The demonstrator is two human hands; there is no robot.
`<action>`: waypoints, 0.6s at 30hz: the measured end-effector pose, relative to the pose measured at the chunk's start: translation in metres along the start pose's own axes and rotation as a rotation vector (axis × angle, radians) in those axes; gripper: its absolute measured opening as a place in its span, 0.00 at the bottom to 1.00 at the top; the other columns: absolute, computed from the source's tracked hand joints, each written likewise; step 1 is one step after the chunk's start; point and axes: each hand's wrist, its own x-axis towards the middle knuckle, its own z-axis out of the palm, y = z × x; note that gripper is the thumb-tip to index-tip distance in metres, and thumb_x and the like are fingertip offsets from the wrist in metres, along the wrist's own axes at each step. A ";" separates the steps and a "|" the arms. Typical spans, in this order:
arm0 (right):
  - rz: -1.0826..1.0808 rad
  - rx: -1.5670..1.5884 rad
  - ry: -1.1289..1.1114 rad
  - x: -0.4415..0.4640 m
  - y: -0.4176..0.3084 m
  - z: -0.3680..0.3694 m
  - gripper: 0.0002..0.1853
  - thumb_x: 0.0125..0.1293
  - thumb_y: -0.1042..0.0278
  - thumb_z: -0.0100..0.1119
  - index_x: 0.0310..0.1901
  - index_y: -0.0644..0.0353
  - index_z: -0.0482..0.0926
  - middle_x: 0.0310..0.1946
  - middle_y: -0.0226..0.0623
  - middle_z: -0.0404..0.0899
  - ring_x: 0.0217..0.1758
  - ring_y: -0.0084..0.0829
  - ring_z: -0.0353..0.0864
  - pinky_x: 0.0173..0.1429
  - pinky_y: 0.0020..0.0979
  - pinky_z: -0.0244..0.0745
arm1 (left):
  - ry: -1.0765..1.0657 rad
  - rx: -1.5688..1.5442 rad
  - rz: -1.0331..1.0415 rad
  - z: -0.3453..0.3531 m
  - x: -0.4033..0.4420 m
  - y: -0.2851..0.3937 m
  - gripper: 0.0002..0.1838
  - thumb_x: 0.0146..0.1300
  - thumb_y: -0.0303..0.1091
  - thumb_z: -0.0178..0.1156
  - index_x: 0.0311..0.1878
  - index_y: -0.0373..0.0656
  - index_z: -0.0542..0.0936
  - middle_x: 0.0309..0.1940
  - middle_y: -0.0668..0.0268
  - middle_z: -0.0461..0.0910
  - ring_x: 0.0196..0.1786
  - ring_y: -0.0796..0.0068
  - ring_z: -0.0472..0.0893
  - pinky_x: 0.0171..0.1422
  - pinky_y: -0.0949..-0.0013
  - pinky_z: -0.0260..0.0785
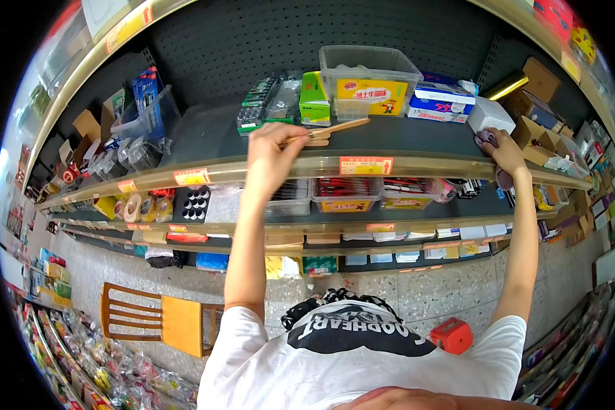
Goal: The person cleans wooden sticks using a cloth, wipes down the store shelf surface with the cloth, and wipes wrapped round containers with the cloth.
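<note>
My left hand (277,152) is closed round some thin light-brown wooden sticks (345,128) above the upper shelf's front edge. Behind it stand dark packs in clear wrap (258,102) and a green and yellow box (314,101). At the right part of the same shelf, my right hand (504,152) grips a crumpled dark purple-grey cloth (486,139), part of which hangs below the hand over the shelf edge. Just behind this hand sits a white box (490,116). A clear plastic bin with a yellow label (371,97) stands between the two hands, further back.
Blue and white boxes (441,99) stand right of the bin. Opened cardboard boxes (541,137) crowd the right end; bagged goods (138,153) lie at the left. Lower shelves hold bins of pens (348,188) and tape rolls (132,207). A wooden chair (182,321) and red stool (452,335) stand on the floor.
</note>
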 end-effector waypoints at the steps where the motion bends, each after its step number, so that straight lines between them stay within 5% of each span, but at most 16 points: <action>1: 0.005 0.003 0.005 -0.001 -0.001 0.001 0.26 0.67 0.56 0.63 0.65 0.54 0.76 0.58 0.54 0.77 0.62 0.56 0.77 0.65 0.46 0.72 | -0.086 -0.056 -0.142 -0.007 0.001 -0.010 0.07 0.61 0.28 0.70 0.42 0.39 0.88 0.34 0.60 0.86 0.36 0.68 0.82 0.46 0.65 0.72; 2: 0.019 -0.014 0.008 -0.002 -0.003 0.001 0.26 0.67 0.55 0.62 0.65 0.54 0.76 0.58 0.54 0.77 0.62 0.55 0.77 0.65 0.46 0.72 | -0.106 -0.049 -0.167 -0.013 0.002 -0.020 0.08 0.63 0.28 0.68 0.44 0.36 0.87 0.35 0.57 0.86 0.33 0.69 0.83 0.40 0.68 0.75; 5: 0.042 -0.045 0.033 -0.002 -0.007 0.002 0.26 0.67 0.55 0.62 0.65 0.52 0.76 0.57 0.53 0.78 0.61 0.55 0.78 0.64 0.46 0.72 | -0.197 0.047 -0.275 -0.025 0.005 -0.024 0.09 0.65 0.31 0.68 0.44 0.36 0.87 0.33 0.62 0.87 0.35 0.79 0.82 0.41 0.71 0.73; 9: 0.047 -0.035 0.039 -0.004 -0.012 0.000 0.25 0.67 0.55 0.61 0.65 0.52 0.77 0.57 0.51 0.78 0.62 0.54 0.78 0.64 0.47 0.72 | -0.264 0.165 -0.342 -0.029 0.009 -0.028 0.10 0.65 0.31 0.67 0.45 0.36 0.87 0.35 0.57 0.87 0.35 0.71 0.84 0.42 0.68 0.74; 12: 0.049 -0.029 0.051 -0.005 -0.012 0.002 0.25 0.67 0.56 0.61 0.64 0.52 0.77 0.58 0.51 0.78 0.62 0.54 0.77 0.64 0.47 0.72 | -0.189 0.175 -0.222 -0.024 0.007 -0.037 0.08 0.62 0.27 0.66 0.44 0.38 0.87 0.36 0.55 0.85 0.35 0.59 0.84 0.43 0.62 0.75; 18: 0.064 -0.009 0.115 -0.010 -0.018 0.001 0.22 0.68 0.61 0.60 0.63 0.51 0.78 0.59 0.48 0.77 0.62 0.54 0.77 0.63 0.46 0.73 | 0.271 0.317 0.048 -0.016 -0.026 -0.021 0.08 0.63 0.23 0.64 0.45 0.39 0.85 0.44 0.57 0.83 0.48 0.57 0.81 0.54 0.61 0.73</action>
